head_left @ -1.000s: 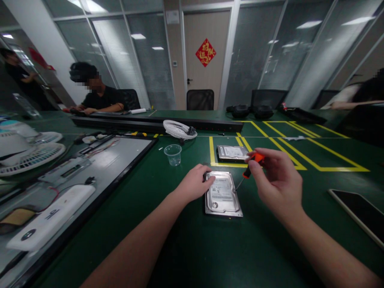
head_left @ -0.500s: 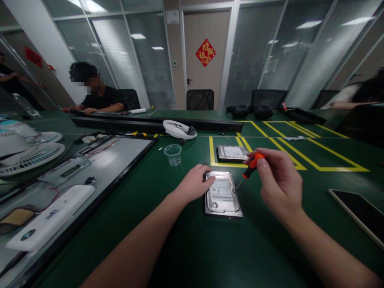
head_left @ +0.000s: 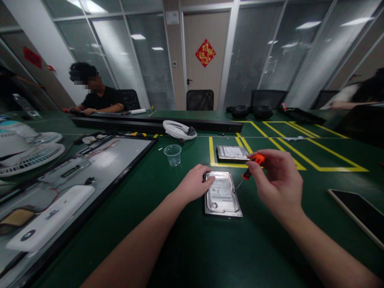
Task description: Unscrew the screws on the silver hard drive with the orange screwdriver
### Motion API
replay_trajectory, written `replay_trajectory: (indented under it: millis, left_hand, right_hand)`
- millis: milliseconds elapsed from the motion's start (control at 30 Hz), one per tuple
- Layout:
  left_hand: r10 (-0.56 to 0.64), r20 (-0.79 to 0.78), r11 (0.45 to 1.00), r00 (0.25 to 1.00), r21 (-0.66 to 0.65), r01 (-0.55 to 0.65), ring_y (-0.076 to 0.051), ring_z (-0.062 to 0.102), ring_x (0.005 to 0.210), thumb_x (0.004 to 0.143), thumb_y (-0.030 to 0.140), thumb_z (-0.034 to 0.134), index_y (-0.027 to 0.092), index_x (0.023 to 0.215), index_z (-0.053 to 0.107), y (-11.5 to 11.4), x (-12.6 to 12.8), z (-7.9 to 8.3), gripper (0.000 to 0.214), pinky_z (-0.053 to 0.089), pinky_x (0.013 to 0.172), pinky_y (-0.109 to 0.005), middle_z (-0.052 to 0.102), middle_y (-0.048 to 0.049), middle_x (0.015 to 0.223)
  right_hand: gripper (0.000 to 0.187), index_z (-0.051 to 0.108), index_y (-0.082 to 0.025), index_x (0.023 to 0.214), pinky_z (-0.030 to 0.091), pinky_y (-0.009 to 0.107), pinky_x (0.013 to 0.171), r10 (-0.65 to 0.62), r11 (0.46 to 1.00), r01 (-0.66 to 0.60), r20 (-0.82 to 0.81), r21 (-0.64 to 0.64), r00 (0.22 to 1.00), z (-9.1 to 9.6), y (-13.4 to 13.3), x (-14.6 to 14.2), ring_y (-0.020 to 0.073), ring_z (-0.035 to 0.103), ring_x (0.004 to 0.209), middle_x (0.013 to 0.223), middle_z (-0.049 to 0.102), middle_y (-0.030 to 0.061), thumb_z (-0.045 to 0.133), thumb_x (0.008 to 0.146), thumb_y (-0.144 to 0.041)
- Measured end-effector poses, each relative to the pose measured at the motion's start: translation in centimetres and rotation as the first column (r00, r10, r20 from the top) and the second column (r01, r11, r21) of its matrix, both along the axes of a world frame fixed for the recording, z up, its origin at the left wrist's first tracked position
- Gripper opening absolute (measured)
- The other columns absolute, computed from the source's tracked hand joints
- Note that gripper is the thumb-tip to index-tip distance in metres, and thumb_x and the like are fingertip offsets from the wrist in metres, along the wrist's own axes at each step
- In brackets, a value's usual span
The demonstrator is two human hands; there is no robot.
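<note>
Head view: one drive [head_left: 223,196] lies flat on the green table [head_left: 264,248], label side up, directly in front of the wearer. Left hand [head_left: 198,182] grips it at the far left corner, thumb laid on the metal cover, fingers bent over the edge. Right hand [head_left: 279,178] pinches the orange-and-black handle of a screwdriver [head_left: 257,160] between thumb and fingers. Tool is tilted, handle up and to the right, shaft slanting down to the right edge of the cover, beside the notch. Whether the tip is seated in a screw cannot be told at this size.

Just beyond, a second drive [head_left: 231,153] lies flat inside a rectangle of yellow tape [head_left: 211,150], near its front line. Right fingertips overlap its right end in view; contact cannot be confirmed. A clear cup [head_left: 173,156] stands upright, beyond the left hand and to its left. A phone [head_left: 360,214] lies at far right, well apart from the drive.

On the left, a large panel [head_left: 123,156] carries a white case [head_left: 51,216] and wiring. Past the cup, a white grille [head_left: 177,130] rests tilted by a long black bar [head_left: 210,126]. Across the table sits a co-worker [head_left: 103,98]. Behind stands a door [head_left: 195,32] bearing a red sign [head_left: 205,53].
</note>
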State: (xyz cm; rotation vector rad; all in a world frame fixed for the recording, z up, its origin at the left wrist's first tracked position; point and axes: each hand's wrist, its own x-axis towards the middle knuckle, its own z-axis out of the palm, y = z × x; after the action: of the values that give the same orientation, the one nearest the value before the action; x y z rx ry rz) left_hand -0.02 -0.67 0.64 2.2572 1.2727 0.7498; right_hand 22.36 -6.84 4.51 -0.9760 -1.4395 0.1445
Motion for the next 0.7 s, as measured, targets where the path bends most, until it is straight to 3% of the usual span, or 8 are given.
replay_trajectory:
  millis: [300, 567, 700]
  left_hand:
    - [0.001, -0.017, 1.0, 1.0, 0.016, -0.001, -0.023, 0.066, 0.098, 0.098, 0.037, 0.06, 0.015, 0.118, 0.072, 0.0, 0.03, 0.04, 0.032, 0.052, 0.087, -0.035, 0.067, -0.0105, 0.112]
    - [0.001, -0.02, 1.0, 1.0, 0.002, -0.001, -0.024, 0.066, 0.099, 0.098, 0.038, 0.06, 0.016, 0.119, 0.072, -0.02, 0.0, 0.14, 0.033, 0.052, 0.089, -0.036, 0.067, -0.0104, 0.113]
    - [0.0, -0.019, 1.0, 1.0, 0.002, 0.0, -0.024, 0.066, 0.101, 0.098, 0.039, 0.059, 0.016, 0.12, 0.072, -0.04, -0.04, 0.07, 0.033, 0.053, 0.089, -0.036, 0.067, -0.0104, 0.113]
  right_hand:
    - [0.03, 0.065, -0.028, 0.123, 0.058, 0.042, 0.087, 0.004, 1.0, -0.004, 0.016, -0.017, 1.0, -0.07, -0.22, 0.05, 0.0223, 0.072, 0.097, 0.111, 0.072, 0.0069, 0.072, 0.093, -0.027]
    - [0.026, 0.065, -0.027, 0.125, 0.058, 0.043, 0.095, 0.095, 0.995, -0.097, -0.055, -0.039, 0.994, 0.24, -0.56, -0.24, 0.0237, 0.073, 0.107, 0.118, 0.072, 0.0088, 0.061, 0.1, -0.028]
    - [0.027, 0.065, -0.027, 0.126, 0.058, 0.042, 0.094, 0.071, 0.997, -0.073, -0.045, -0.034, 0.996, 0.14, -0.56, -0.13, 0.0226, 0.072, 0.106, 0.117, 0.072, 0.0083, 0.062, 0.099, -0.027]
